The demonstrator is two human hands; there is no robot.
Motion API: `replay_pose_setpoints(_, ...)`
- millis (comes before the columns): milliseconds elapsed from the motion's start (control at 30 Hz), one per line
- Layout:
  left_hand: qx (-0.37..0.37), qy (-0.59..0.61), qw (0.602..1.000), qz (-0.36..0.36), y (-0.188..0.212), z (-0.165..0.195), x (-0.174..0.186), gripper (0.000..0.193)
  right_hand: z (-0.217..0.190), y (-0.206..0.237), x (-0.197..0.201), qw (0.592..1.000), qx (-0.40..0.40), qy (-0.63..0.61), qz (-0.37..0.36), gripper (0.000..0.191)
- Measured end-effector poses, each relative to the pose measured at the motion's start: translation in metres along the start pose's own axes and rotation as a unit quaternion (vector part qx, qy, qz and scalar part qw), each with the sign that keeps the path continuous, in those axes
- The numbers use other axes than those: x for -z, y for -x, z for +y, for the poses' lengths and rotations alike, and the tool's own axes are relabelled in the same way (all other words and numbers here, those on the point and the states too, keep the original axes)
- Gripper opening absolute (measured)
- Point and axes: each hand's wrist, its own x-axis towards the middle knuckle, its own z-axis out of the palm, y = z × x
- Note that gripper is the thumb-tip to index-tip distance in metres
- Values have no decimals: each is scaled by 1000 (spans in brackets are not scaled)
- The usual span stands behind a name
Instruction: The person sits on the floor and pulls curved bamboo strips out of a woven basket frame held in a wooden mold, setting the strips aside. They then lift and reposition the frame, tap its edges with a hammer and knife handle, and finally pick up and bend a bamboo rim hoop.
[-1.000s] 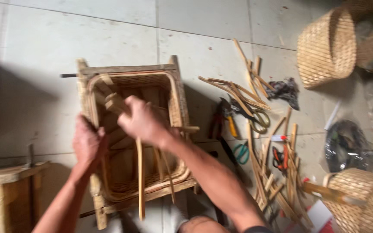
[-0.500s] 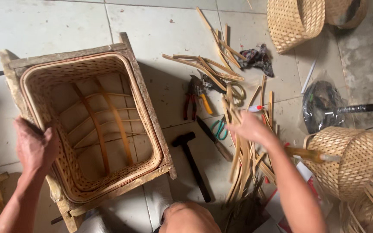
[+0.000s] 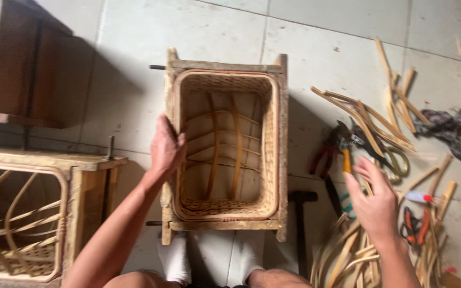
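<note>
A rectangular woven rattan basket [image 3: 273, 138] sits inside a wooden frame mould [image 3: 225, 66] on the tiled floor, its bent ribs showing inside. My left hand [image 3: 166, 146] grips the basket's left rim and the frame. My right hand [image 3: 372, 200] hovers with fingers spread over a pile of bent rattan strips [image 3: 348, 256] and tools at the right, holding nothing that I can see.
Red-handled pliers [image 3: 324, 154], shears [image 3: 388, 157], a black hammer [image 3: 301, 224] and loose strips [image 3: 380, 117] lie right of the basket. A dark rag [image 3: 446, 125] lies far right. Another framed basket [image 3: 22, 213] stands at the left, a dark wooden box [image 3: 28, 64] behind it.
The view has swung left, so the basket now sits in the middle. My right hand has pulled back slightly over the strips. My left hand keeps hold of the left rim.
</note>
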Motion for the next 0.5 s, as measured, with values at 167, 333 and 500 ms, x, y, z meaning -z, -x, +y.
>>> replay_pose_setpoints(167,85,45,994,-52,-3,17,4,65,-145,-91,-108,965,112,-39,-234,36)
replay_pose_setpoints(333,35,-14,999,-20,-5,11,-3,81,-161,-156,-239,940,88,179,-276,25)
replay_pose_setpoints(500,-42,-18,999,26,-4,6,-4,84,-140,-156,-293,952,54,171,-246,21)
